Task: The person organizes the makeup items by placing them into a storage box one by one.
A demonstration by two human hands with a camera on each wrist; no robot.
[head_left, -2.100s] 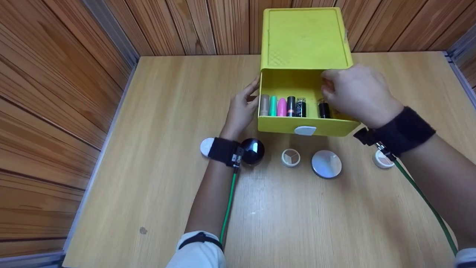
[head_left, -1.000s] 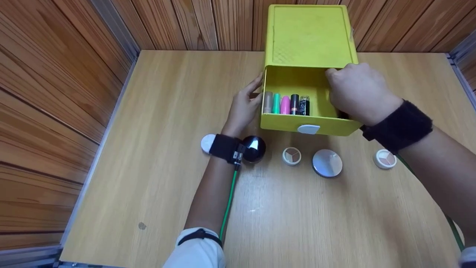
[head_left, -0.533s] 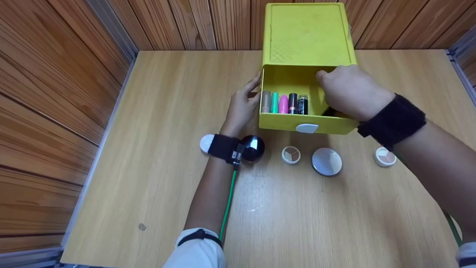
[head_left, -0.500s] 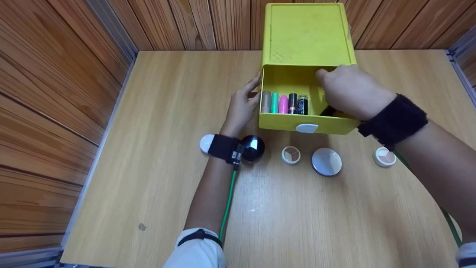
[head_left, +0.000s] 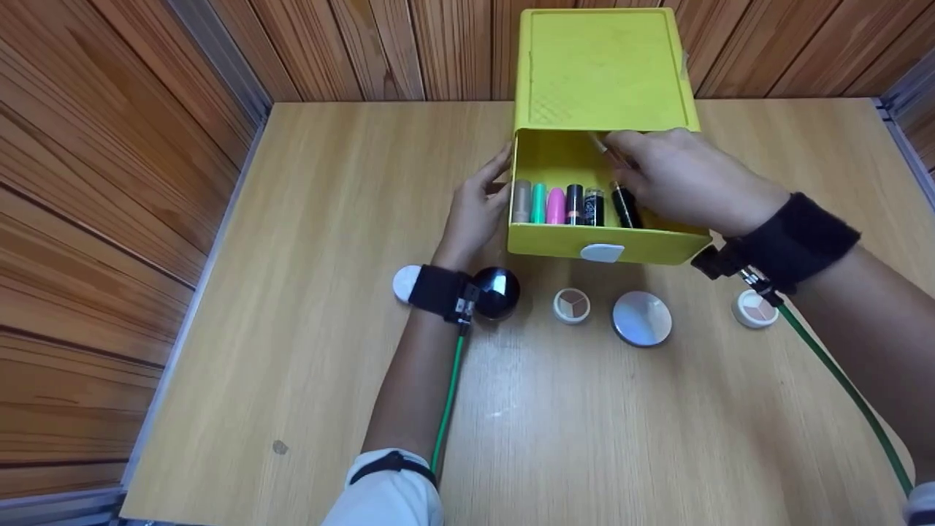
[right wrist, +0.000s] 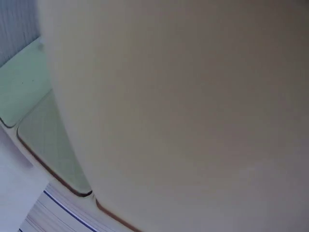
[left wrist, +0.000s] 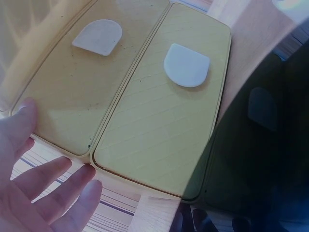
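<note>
A yellow drawer unit (head_left: 606, 69) has its top drawer (head_left: 548, 241) pulled out. Along the drawer's front stand several lipstick-like tubes: a grey one (head_left: 521, 201), a green one (head_left: 538, 203), a pink one (head_left: 556, 206) and dark ones (head_left: 575, 204). My right hand (head_left: 679, 172) reaches into the drawer's right side and pinches a slim stick with a pale end (head_left: 600, 144); its lower part is hidden. A black tube (head_left: 626, 205) leans just below those fingers. My left hand (head_left: 473, 212) rests against the unit's left side, fingers extended, also visible in the left wrist view.
On the table before the unit lie a round white item (head_left: 406, 283), a glossy black round container (head_left: 497, 294), a three-part palette (head_left: 571, 305), a silver round compact (head_left: 642, 319) and another palette (head_left: 756, 309). A wooden wall (head_left: 365, 51) stands behind.
My right hand has turned and lifted slightly inside the drawer; the slim stick now shows between its fingers. The black tube is visible again, tilted. The left hand stays put.
</note>
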